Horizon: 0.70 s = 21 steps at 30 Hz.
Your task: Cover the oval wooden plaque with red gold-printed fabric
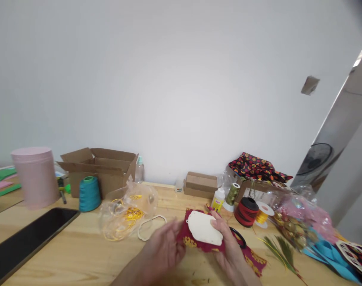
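Observation:
My right hand [228, 248] grips a cream-white board with a scalloped outline [205, 227] and the maroon cloth with yellow motifs [189, 241] lying under it. The thumb presses on the board's right end, while the other fingers are mostly hidden beneath. My left hand [167, 246] is beside the cloth's left edge, slightly blurred, fingers loosely curved and apart; whether they touch the cloth is unclear. Another maroon patterned strip [254, 260] lies by my right wrist, near a black ring [239, 237]. A loop of cream cord [143, 232] rests left of my hands.
Behind my hands stand a glue bottle [218, 200], a green thread spool [232, 194], a red-and-black spool [246, 212] and a yellow spool [262, 213]. Leftward are a plastic bag of yellow cord [130, 212], a teal thread cone [89, 194], an open carton [109, 174] and a phone-like black slab [32, 238].

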Motion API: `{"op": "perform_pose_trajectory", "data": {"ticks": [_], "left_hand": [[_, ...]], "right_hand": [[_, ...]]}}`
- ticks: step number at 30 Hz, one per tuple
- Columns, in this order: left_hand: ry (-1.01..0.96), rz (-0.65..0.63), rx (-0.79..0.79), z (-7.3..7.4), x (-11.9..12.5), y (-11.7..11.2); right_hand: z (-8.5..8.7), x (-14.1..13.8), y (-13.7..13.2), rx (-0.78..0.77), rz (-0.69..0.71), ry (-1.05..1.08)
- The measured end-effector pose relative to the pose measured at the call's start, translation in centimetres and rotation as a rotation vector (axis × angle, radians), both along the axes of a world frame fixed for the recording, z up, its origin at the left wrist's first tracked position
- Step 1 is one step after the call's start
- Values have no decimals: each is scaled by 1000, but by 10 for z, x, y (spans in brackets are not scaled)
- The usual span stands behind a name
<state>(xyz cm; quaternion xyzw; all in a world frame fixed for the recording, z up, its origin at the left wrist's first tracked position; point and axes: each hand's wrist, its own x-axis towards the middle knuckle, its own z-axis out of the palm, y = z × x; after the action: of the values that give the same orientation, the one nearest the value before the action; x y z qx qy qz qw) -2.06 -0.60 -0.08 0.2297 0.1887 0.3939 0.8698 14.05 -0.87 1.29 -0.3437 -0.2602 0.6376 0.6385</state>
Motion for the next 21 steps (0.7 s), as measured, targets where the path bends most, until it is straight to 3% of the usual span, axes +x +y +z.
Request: {"op": "perform_pose_trajectory", "data": {"ticks": [3, 4, 10, 15, 18, 21], "left_hand": [[43, -149, 175, -6, 15, -5], [60, -139, 227, -9, 19, -6], [76, 194, 343, -17, 36, -1], [3, 456, 164, -9, 36, 3], [41, 502, 36, -5, 28, 7], [95, 507, 9, -3, 17, 10]], "right_hand": [[-3, -8, 4, 64, -75, 23], [-5, -10, 6, 87, -92, 20], [-31, -18, 10, 136, -149, -141], [-46, -32, 8, 116, -150, -213], [-44, -39, 4, 41, -59, -144], [-35, -39, 1, -45, 71, -84]]}}
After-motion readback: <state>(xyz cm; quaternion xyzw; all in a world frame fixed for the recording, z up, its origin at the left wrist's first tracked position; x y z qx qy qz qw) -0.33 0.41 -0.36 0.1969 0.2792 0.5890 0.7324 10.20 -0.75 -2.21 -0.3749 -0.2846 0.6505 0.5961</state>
